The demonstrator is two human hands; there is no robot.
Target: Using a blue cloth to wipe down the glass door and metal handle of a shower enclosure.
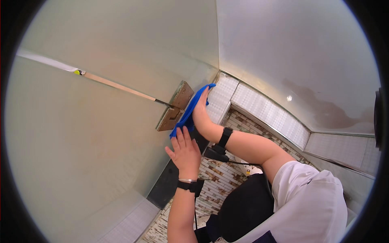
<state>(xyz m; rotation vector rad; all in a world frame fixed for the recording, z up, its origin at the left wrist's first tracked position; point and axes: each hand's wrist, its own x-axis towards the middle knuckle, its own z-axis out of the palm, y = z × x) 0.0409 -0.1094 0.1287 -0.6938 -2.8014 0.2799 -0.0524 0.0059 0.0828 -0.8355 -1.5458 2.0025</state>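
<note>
Head view; two hands point(187, 154) point(201, 115), one cloth point(187, 119)

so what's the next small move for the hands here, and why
I'd probably slide the blue cloth slightly toward the brown plates: they sit right beside it and look blotchy, while the right hand lies flat against the cloth and the left hand's fingers reach its lower end, so both could guide it.
</note>
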